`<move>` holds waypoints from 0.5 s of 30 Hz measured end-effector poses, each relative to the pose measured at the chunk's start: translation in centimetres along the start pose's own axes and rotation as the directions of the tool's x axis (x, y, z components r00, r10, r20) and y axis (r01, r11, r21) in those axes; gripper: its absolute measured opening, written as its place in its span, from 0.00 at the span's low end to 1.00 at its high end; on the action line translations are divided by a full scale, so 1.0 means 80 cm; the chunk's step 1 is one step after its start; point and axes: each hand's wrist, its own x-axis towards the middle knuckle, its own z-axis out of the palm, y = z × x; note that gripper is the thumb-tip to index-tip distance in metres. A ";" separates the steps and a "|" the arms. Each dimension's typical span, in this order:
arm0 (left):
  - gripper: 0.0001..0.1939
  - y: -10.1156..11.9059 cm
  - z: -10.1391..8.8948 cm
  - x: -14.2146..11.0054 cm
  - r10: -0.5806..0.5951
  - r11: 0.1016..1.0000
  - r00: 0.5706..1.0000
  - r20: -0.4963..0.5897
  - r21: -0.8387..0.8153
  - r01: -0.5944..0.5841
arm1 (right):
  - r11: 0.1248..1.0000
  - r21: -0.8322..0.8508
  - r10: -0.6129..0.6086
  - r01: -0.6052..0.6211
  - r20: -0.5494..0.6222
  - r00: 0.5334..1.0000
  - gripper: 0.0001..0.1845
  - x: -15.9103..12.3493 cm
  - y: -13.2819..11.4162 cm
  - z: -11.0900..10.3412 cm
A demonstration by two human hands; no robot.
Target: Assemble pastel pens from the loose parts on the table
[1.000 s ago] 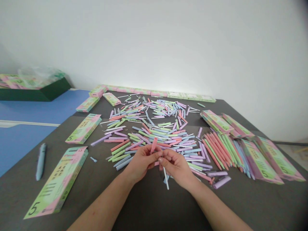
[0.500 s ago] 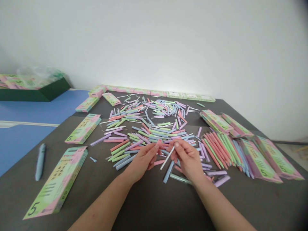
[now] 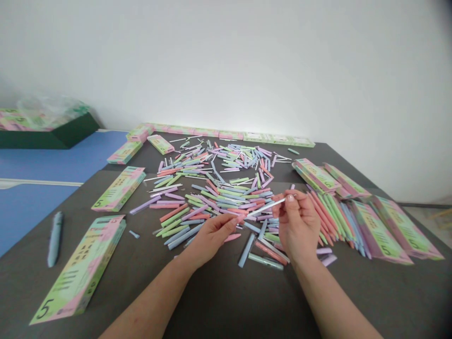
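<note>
**Right hand [image 3: 298, 223] pinches a white refill [image 3: 268, 205]; left hand [image 3: 212, 237] open beside it.**

Left to right: dark green tray [image 3: 49, 139] on a blue surface [image 3: 52, 160] holds pink-green cartons [image 3: 14, 120] under a clear plastic bag [image 3: 45, 106]. Flat "5" pen cartons [image 3: 79, 268] lie closed on the dark grey table [image 3: 247, 301], a blue pen [image 3: 54, 239] beside them. Loose pastel pen barrels [image 3: 212, 202] are heaped mid-table. Left hand lies open over the heap, empty, fingertips just beside the refill's tip. Right thumb and fingers are closed on the refill, above the heap. Far right: pink, green and blue pens [image 3: 332, 216] sit in rows against open cartons [image 3: 381, 230]; cannot tell if they're inside.
</note>
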 end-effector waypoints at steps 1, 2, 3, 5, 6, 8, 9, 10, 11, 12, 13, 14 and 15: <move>0.16 -0.001 0.000 0.000 -0.005 1.000 1.000 -0.002 -0.014 0.005 | 1.000 0.001 -0.004 0.004 -0.004 1.000 0.04 0.000 0.000 0.000; 0.16 -0.003 -0.001 0.001 -0.008 1.000 1.000 -0.001 -0.024 0.008 | 1.000 -0.002 -0.007 0.007 -0.004 1.000 0.04 0.001 0.000 -0.001; 0.16 -0.004 -0.001 0.001 -0.009 1.000 1.000 0.001 -0.029 0.009 | 1.000 -0.010 -0.006 0.006 -0.001 1.000 0.04 0.001 0.001 -0.001; 0.16 -0.006 -0.001 0.002 -0.006 1.000 1.000 0.012 -0.031 0.006 | 0.999 -0.041 0.005 -0.005 0.017 1.000 0.04 -0.001 0.004 -0.001; 0.16 -0.006 -0.002 0.003 -0.002 1.000 1.000 0.019 -0.028 0.002 | 0.998 -0.059 0.018 -0.016 0.031 0.999 0.05 -0.002 0.005 -0.001; 0.16 -0.007 -0.002 0.003 0.008 1.000 0.999 0.039 -0.018 -0.007 | 0.994 -0.094 0.060 -0.053 0.068 0.996 0.06 -0.006 0.009 0.000; 0.16 -0.007 -0.002 0.003 0.015 1.000 0.999 0.047 -0.012 -0.014 | 0.991 -0.107 0.087 -0.077 0.089 0.992 0.06 -0.008 0.011 0.000; 0.16 -0.006 -0.002 0.003 0.021 1.000 0.998 0.054 -0.004 -0.021 | 0.988 -0.116 0.113 -0.100 0.110 0.988 0.07 -0.010 0.012 0.001; 0.15 -0.006 -0.002 0.003 0.025 1.000 0.998 0.060 0.005 -0.026 | 0.985 -0.121 0.140 -0.125 0.131 0.981 0.08 -0.012 0.014 0.001; 0.15 -0.005 -0.001 0.003 0.031 0.999 0.998 0.061 0.010 -0.032 | 0.981 -0.120 0.169 -0.151 0.155 0.973 0.08 -0.014 0.015 0.002; 0.15 -0.005 -0.001 0.003 0.038 0.999 0.997 0.061 0.014 -0.039 | 0.977 -0.115 0.196 -0.178 0.177 0.964 0.09 -0.016 0.015 0.002; 0.14 -0.004 -0.001 0.003 0.045 0.999 0.997 0.059 0.024 -0.046 | 0.973 -0.111 0.220 -0.202 0.197 0.955 0.09 -0.017 0.016 0.003; 0.13 -0.003 -0.001 0.003 0.052 0.998 0.997 0.056 0.040 -0.055 | 0.969 -0.107 0.240 -0.222 0.213 0.947 0.09 -0.018 0.015 0.003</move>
